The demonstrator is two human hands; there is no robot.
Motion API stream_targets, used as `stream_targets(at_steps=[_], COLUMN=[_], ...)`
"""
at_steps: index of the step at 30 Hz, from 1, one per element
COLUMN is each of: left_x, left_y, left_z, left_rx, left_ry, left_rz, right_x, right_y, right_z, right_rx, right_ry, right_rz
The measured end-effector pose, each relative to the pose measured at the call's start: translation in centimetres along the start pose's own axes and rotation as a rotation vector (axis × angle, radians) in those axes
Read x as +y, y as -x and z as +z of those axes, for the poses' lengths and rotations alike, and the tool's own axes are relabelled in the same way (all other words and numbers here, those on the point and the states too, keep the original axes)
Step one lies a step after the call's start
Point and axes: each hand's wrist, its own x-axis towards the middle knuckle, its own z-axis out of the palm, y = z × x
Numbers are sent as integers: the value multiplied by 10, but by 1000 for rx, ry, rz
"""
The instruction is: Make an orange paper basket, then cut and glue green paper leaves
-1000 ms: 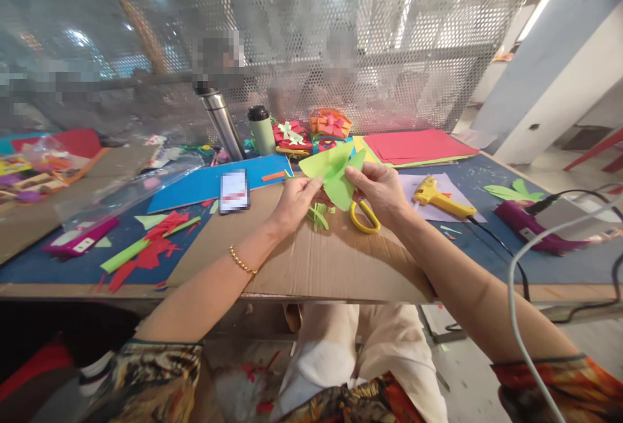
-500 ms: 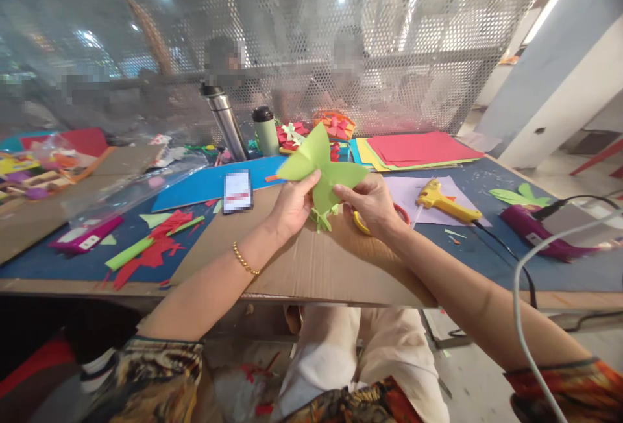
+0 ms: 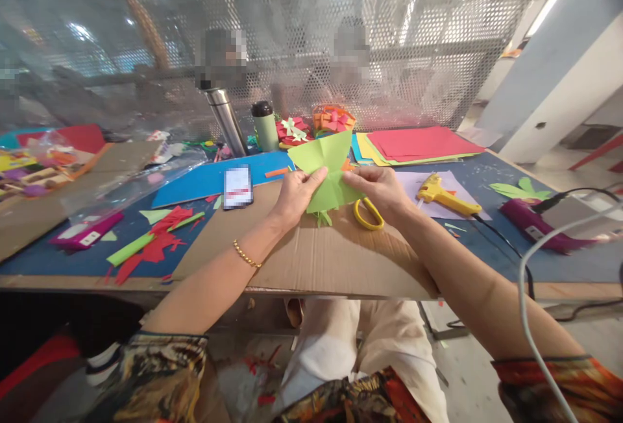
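Observation:
A creased light-green paper cutout [image 3: 331,180] is held up over the cardboard sheet [image 3: 311,261], facing me. My left hand [image 3: 298,197] pinches its left side, the thumb lying on the front. On the right side, my right hand [image 3: 377,191] grips it between thumb and fingers. Small green paper strips [image 3: 321,218] show just below the cutout. Yellow scissor handles [image 3: 368,214] lie on the cardboard under my right hand; their blades are hidden.
A yellow glue gun [image 3: 445,197] rests on lilac paper at right, its cord running past the table edge. Phone [image 3: 238,187], steel flask [image 3: 226,121] and green bottle [image 3: 264,126] stand left of centre. Red paper sheets [image 3: 418,145] lie behind. Red scraps [image 3: 153,248] litter the left.
The green paper has turned and been spread flatter between both hands. My right hand has shifted slightly up and outward, uncovering more of the yellow scissor handles.

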Motion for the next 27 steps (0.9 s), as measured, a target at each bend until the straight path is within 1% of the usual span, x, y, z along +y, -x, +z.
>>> stream_targets(at_steps=[5, 12, 16, 19, 24, 27], left_x=[1, -2, -2, -1, -1, -2], left_y=[0, -2, -2, -1, -1, -2], left_z=[2, 1, 1, 2, 1, 0], left_rx=[-28, -45, -7, 25, 11, 25], left_ry=[49, 93, 83, 82, 65, 50], left_rz=[-32, -39, -52, -50, -49, -38], right_x=[9, 10, 6, 2, 0, 0], right_y=[-2, -2, -1, 2, 3, 3], right_z=[4, 5, 8, 11, 12, 12], right_rx=[16, 35, 12, -29, -67, -73], right_ry=[3, -14, -60, -112, -138, -130], right_rz=[-28, -8, 24, 35, 41, 34])
